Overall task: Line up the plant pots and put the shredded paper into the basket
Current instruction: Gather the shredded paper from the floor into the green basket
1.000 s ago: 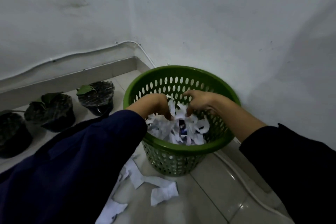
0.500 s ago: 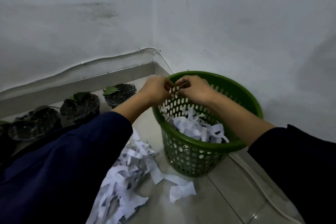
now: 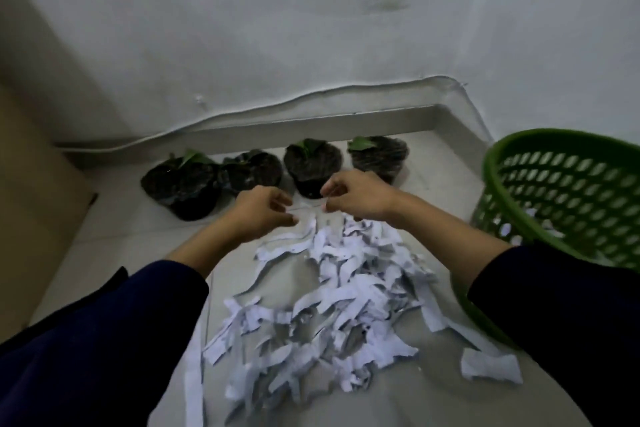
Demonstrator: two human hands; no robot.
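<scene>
A heap of white shredded paper lies on the grey floor in front of me. My left hand and my right hand hover side by side above its far edge, fingers curled and slightly apart, holding nothing. Several black plant pots with small green leaves stand in a row along the wall behind my hands. The green perforated basket stands at the right, with some paper strips inside.
A white wall and skirting with a cable close off the back. A tan panel stands at the left. A loose paper scrap lies near the basket's base.
My hands have left the basket and moved left over the paper heap on the floor. The view swung left, so the basket now sits at the right edge.
</scene>
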